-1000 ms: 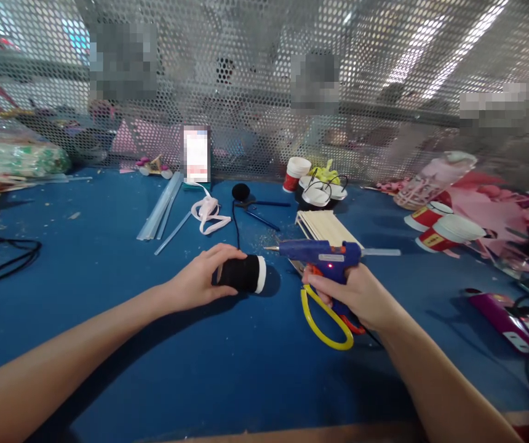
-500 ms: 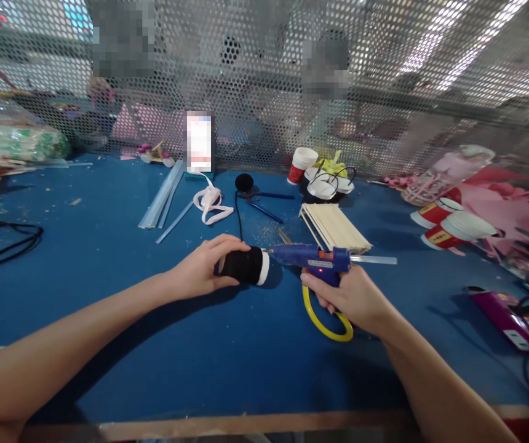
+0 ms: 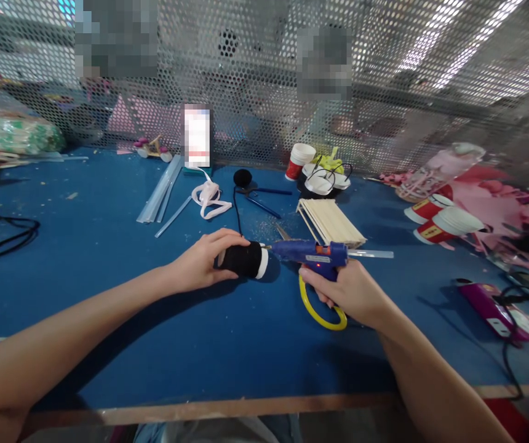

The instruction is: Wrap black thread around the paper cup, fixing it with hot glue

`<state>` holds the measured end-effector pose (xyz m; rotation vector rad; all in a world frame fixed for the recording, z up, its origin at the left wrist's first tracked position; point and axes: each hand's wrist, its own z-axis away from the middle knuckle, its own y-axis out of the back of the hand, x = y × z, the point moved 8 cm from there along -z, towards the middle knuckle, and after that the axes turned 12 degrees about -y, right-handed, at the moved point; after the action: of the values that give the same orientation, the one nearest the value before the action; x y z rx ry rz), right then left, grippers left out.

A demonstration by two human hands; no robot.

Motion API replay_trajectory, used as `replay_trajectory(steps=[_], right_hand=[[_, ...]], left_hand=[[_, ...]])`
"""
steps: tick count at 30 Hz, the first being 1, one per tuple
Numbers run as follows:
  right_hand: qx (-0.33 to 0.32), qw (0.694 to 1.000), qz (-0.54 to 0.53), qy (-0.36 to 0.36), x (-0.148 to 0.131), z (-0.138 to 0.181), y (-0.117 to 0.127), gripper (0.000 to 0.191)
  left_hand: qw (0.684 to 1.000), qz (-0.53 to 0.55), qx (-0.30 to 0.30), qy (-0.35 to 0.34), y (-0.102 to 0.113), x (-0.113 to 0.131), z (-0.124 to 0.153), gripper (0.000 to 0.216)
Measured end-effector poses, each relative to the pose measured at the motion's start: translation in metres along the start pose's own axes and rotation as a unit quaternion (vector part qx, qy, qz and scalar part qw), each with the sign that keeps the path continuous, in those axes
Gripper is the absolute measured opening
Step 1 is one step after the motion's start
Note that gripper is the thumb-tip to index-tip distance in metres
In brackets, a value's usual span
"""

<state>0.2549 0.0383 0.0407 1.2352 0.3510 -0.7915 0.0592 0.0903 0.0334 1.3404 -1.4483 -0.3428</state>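
Note:
Fingers of my left hand [image 3: 203, 261] wrap round a paper cup [image 3: 245, 261] that lies on its side, covered in black yarn except for a white band at one end. A strand of black yarn runs from it to a small black ball of yarn [image 3: 243, 178] farther back. In my right hand [image 3: 350, 286] is a blue hot glue gun [image 3: 313, 251], its red light lit and a clear glue stick [image 3: 371, 253] poking out behind. The gun's nozzle is at the white band; whether it touches I cannot tell. Below it lie yellow-handled scissors [image 3: 324, 315], partly hidden by that hand.
Beyond the hands lie blue-handled pliers [image 3: 264, 206], a white ribbon [image 3: 209, 200], clear glue sticks [image 3: 160, 191] and a craft-stick panel [image 3: 331, 221]. Paper cups [image 3: 449, 224] and a bottle [image 3: 440, 172] are at right. A purple box [image 3: 495, 311] with a cord lies near right. Perforated metal [image 3: 255, 117] closes the back.
The whole view has shifted slightly, so everything sits a little higher and more to the left. Both hands keep their hold, with the nozzle still at the cup's white band.

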Motion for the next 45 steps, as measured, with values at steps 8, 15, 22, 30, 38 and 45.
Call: replay_trajectory(steps=[8, 15, 22, 30, 38, 45], right_hand=[[0.002, 1.0, 0.011, -0.007, -0.001, 0.003, 0.0, 0.027], [0.029, 0.999, 0.028, 0.001, -0.003, 0.004, 0.003, 0.029], [0.064, 0.995, 0.058, 0.046, -0.007, 0.01, 0.006, 0.027], [0.123, 0.976, 0.12, 0.136, -0.013, 0.02, 0.009, 0.025], [0.153, 0.885, 0.331, 0.29, -0.024, 0.039, -0.003, 0.035], [0.145, 0.879, 0.342, 0.299, -0.021, 0.041, -0.005, 0.035]], left_hand=[[1.0, -0.004, -0.001, -0.004, 0.001, 0.0, 0.001, 0.052], [1.0, 0.001, 0.009, -0.01, 0.002, 0.001, 0.0, 0.052], [1.0, 0.004, 0.011, -0.006, 0.003, 0.001, -0.001, 0.052], [0.999, 0.023, 0.033, 0.008, 0.005, -0.003, 0.0, 0.053], [0.997, 0.03, 0.037, 0.057, 0.005, -0.009, 0.001, 0.053], [0.994, 0.042, 0.032, 0.094, 0.005, -0.013, 0.001, 0.053]])
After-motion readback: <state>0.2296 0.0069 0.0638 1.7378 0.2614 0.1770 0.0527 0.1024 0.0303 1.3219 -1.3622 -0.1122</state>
